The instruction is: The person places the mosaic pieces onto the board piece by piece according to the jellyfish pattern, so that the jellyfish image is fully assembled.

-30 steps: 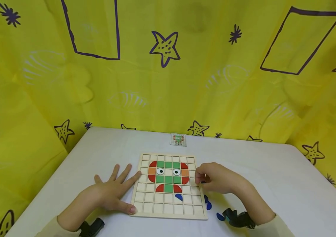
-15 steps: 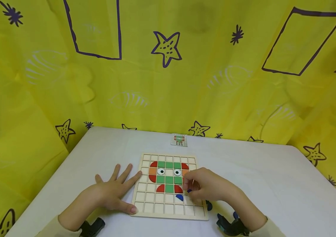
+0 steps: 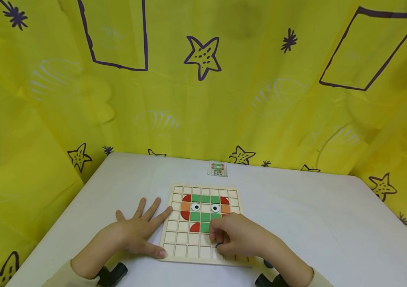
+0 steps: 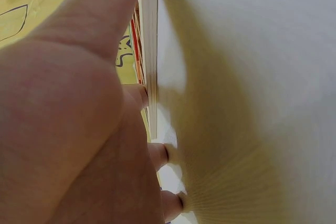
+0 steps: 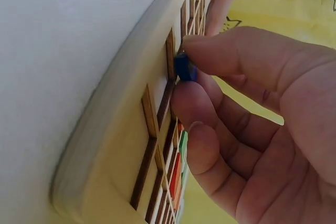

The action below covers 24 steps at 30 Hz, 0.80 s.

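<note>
A wooden grid board [image 3: 179,251] lies on the white table, with green squares [image 3: 205,199], red rounded corner pieces [image 3: 185,215], orange squares [image 3: 185,206] and two eye pieces [image 3: 195,207] set into its cells. My left hand [image 3: 131,235] rests with spread fingers at the board's left side, thumb and index finger touching its edge. Over the lower right cells, my right hand [image 3: 237,235] pinches a small blue piece [image 5: 182,67] between thumb and fingertip, right by the grid in the right wrist view. That hand covers some cells, including a red piece.
A small picture card [image 3: 217,168] with a similar coloured figure lies behind the board. A blue piece [image 3: 268,263] shows beside my right forearm. A yellow curtain [image 3: 203,99] hangs beyond the table's far edge.
From the board's right edge, my right hand has moved left and nearer over the lower cells, carrying the blue piece. Another blue piece on the board is now hidden. The left hand stays put.
</note>
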Each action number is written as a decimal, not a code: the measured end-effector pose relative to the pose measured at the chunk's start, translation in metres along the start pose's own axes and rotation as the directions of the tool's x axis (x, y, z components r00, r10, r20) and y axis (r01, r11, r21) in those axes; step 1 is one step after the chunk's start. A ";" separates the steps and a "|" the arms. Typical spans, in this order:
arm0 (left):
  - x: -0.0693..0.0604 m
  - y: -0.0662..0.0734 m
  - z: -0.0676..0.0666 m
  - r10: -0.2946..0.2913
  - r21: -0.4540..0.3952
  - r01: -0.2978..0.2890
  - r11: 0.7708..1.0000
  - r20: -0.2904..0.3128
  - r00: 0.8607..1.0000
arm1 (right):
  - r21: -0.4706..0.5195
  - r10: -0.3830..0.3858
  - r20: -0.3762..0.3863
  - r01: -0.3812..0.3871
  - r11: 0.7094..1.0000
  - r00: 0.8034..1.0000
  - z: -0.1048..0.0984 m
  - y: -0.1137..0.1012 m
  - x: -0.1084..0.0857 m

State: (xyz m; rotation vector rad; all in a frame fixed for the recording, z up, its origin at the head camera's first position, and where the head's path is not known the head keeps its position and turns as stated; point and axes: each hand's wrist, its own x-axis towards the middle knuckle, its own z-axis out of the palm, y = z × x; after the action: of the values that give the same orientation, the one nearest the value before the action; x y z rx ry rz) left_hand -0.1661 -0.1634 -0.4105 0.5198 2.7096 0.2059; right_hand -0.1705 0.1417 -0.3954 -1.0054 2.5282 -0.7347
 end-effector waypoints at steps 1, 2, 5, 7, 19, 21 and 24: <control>0.000 0.000 0.000 0.001 0.000 -0.001 1.000 0.000 1.000 | -0.013 -0.002 -0.004 0.002 1.000 1.000 0.001 0.000 0.000; 0.000 0.000 0.000 0.003 -0.001 -0.003 1.000 0.000 1.000 | -0.023 -0.007 -0.009 0.007 1.000 1.000 0.001 0.000 0.000; 0.000 0.000 -0.001 -0.001 -0.006 0.001 1.000 0.003 1.000 | -0.044 -0.024 -0.018 0.023 0.999 1.000 0.003 0.000 0.000; 0.000 0.000 -0.001 -0.003 -0.008 0.003 1.000 0.005 1.000 | -0.051 -0.029 -0.025 0.027 0.998 0.999 0.004 -0.001 0.000; 0.000 -0.001 0.000 -0.001 -0.002 0.001 1.000 0.012 1.000 | -0.061 -0.002 -0.041 0.000 0.998 0.999 0.008 -0.004 0.001; 0.001 -0.001 0.000 0.000 -0.004 0.000 1.000 0.011 1.000 | -0.056 0.007 -0.029 -0.008 0.998 1.000 0.008 -0.004 0.001; 0.001 -0.001 0.000 -0.002 -0.005 0.002 1.000 0.012 1.000 | -0.066 0.014 -0.011 -0.015 0.998 1.000 0.008 -0.004 0.001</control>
State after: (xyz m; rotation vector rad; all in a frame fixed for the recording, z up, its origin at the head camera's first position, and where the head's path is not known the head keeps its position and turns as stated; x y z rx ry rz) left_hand -0.1677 -0.1639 -0.4107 0.5157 2.6972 0.2089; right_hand -0.1650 0.1358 -0.3992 -1.0055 2.5813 -0.6575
